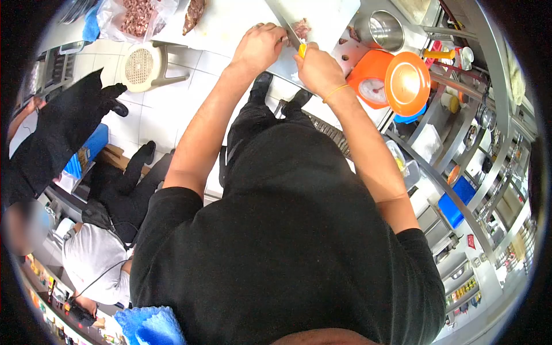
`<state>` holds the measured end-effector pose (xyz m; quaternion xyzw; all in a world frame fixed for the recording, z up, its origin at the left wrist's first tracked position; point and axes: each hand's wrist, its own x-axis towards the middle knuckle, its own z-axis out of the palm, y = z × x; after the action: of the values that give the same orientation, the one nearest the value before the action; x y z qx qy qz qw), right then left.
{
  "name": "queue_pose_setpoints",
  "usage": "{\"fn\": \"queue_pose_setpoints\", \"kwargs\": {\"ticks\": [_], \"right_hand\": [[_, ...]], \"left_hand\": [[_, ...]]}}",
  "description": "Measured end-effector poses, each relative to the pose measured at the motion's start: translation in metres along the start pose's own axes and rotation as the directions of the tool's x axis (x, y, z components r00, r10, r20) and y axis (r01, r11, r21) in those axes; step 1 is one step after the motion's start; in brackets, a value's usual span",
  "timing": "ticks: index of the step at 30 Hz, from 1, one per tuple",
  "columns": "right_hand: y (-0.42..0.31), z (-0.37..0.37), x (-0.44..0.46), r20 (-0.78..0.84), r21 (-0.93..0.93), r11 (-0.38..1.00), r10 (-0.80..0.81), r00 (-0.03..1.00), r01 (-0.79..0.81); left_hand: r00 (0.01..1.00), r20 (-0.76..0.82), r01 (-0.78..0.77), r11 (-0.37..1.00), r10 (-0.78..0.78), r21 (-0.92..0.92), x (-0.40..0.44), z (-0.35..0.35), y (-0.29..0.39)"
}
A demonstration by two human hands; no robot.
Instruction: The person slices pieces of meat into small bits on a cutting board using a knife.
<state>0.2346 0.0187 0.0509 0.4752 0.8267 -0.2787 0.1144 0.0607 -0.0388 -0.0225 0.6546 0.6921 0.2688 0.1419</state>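
My right hand [321, 69] is closed around the yellow handle of a knife [286, 22], its blade slanting up and left over a white cutting board [333, 11]. Just right of the blade lies a small heap of chopped meat [301, 27]. On the blade's other side my left hand [260, 47] rests with curled fingers, close to the steel; whatever is under the fingertips is hidden. Further left on the white worktop [230, 14] are a long dark piece of meat [194, 16] and a clear plastic bag [163, 14] holding chopped meat [137, 16].
Right of the board stand a steel pot [386, 30] and an orange scale [368, 80] with an orange pan [409, 83]. A plastic stool [141, 69] is under the worktop's left part. Two people, one in a grey shirt [95, 264], are at my left. Metal shelves [443, 167] line the right.
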Motion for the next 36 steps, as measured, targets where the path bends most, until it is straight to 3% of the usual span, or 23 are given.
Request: {"fn": "queue_pose_setpoints", "kwargs": {"ticks": [4,7,12,16,19,20,23,26,31,36], "right_hand": [[-0.004,0.005,-0.024,0.034,0.02,0.999,0.044,0.998,-0.045],[-0.002,0.037,-0.009,-0.028,0.055,0.996,0.076,0.997,-0.074],[0.007,0.023,0.006,-0.043,0.083,0.996,-0.024,0.999,0.028],[0.019,-0.002,-0.034,-0.081,0.152,0.988,0.051,0.995,-0.039],[0.065,0.02,-0.06,-0.198,0.257,0.966,0.07,0.978,-0.018],[0.083,0.031,-0.069,-0.162,0.321,0.946,0.106,0.981,-0.05],[0.11,0.056,-0.09,-0.041,0.5,0.852,0.201,0.979,-0.154],[0.098,0.059,-0.11,0.163,0.626,0.71,0.285,0.945,-0.322],[0.078,0.074,-0.1,0.186,0.722,0.613,0.274,0.944,-0.32],[0.056,0.075,-0.094,0.177,0.751,0.591,0.247,0.953,-0.293]], "left_hand": [[0.999,-0.035,0.013,1.0,-0.014,-0.028,-0.007,0.002,-0.001],[1.0,-0.012,0.0,1.0,0.0,-0.005,-0.01,0.005,-0.002],[0.998,-0.061,-0.021,0.999,0.019,-0.025,-0.002,0.001,-0.005],[0.988,-0.143,0.035,0.988,-0.057,-0.15,-0.013,0.004,-0.005],[0.961,-0.221,0.115,0.966,-0.168,-0.234,-0.017,0.017,-0.004],[0.946,-0.245,0.146,0.954,-0.212,-0.262,-0.017,0.021,-0.001],[0.932,-0.349,0.018,0.973,-0.099,-0.23,-0.006,0.034,0.016],[0.946,-0.325,-0.045,0.988,-0.005,-0.145,0.015,0.048,0.027],[0.953,-0.289,-0.089,0.996,0.087,0.007,0.038,0.067,0.042],[0.945,-0.326,-0.037,0.998,0.022,-0.041,0.041,0.078,0.048]]}}
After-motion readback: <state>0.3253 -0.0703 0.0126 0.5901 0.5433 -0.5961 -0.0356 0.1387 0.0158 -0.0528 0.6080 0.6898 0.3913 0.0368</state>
